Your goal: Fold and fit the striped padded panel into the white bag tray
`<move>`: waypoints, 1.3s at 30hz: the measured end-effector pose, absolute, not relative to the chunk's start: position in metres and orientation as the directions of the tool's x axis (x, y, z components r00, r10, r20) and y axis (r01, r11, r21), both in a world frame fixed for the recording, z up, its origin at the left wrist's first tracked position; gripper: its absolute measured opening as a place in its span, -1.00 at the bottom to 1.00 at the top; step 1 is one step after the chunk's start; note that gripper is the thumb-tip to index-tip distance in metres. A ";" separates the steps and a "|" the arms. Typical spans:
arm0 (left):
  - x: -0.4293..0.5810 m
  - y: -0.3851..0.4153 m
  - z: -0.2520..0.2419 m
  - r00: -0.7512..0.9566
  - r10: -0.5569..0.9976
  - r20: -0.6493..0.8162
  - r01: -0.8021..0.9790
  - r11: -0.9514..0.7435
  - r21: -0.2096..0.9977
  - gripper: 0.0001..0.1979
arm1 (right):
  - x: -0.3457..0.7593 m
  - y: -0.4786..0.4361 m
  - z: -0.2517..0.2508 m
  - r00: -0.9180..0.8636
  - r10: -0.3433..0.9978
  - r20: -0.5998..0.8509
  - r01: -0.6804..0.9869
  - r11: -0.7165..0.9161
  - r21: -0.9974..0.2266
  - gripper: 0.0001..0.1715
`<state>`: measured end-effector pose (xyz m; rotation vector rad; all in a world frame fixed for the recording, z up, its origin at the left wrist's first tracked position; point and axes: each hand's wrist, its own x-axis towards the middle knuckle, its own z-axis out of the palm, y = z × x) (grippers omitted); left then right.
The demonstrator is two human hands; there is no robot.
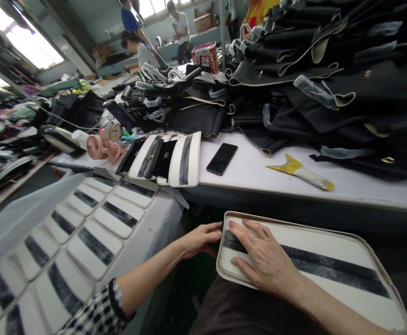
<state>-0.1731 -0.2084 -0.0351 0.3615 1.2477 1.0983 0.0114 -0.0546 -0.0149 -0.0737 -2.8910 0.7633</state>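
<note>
A white bag panel (329, 253) with a black fuzzy stripe lies on my lap in front of the table. My right hand (261, 256) rests flat on its left end, fingers spread. My left hand (201, 239) holds the panel's left edge, fingers curled against the rim. Several matching striped panels (95, 223) lie in rows on the surface to my left.
On the white table (259, 172) lie a black phone (222, 158), a yellow-tipped scraper (301, 171), two stacked striped panels (170, 158) and a pink fan (100, 148). A big heap of black leather pieces (329, 79) fills the back. Other people stand far behind.
</note>
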 end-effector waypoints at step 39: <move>-0.119 -0.211 -0.074 -0.623 0.631 -0.463 -0.236 0.413 0.880 -0.35 | 0.014 -0.048 -0.007 -0.988 0.114 0.106 0.031 0.813 -0.582 -0.05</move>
